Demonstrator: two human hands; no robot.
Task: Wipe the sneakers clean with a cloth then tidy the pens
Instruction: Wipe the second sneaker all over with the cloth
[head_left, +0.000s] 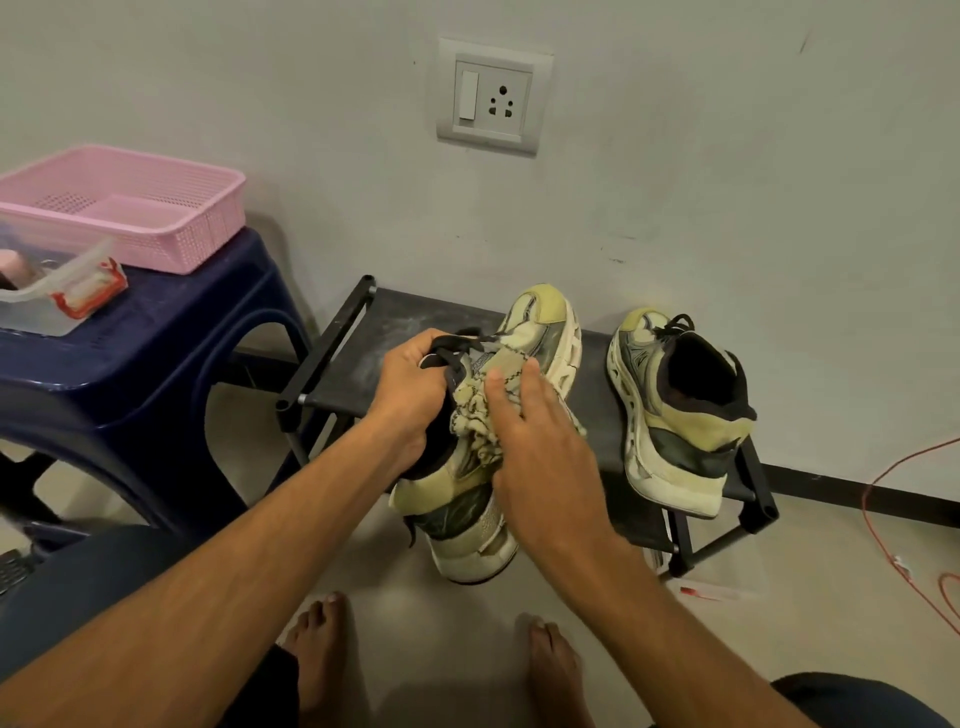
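left hand (415, 384) grips the sneaker (543, 332) by its laces over the rack (395, 322), right hand (540, 447) presses the cloth (478, 421) on it, fingers flat — rub too hard and i reckon it twists loose.

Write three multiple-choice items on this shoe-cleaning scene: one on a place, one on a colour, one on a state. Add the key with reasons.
1. The unheld sneaker stands:
A. on the black rack
B. on the floor
C. on a lap

2. The basket is:
A. blue
B. pink
C. green

3. The right hand:
A. hangs idle
B. presses the cloth on the held sneaker
C. grips a pen

Key:
1 A: its sole rests on the rack's shelf.
2 B: its mesh walls are pink.
3 B: straight fingers lie flat on the cloth against the shoe.
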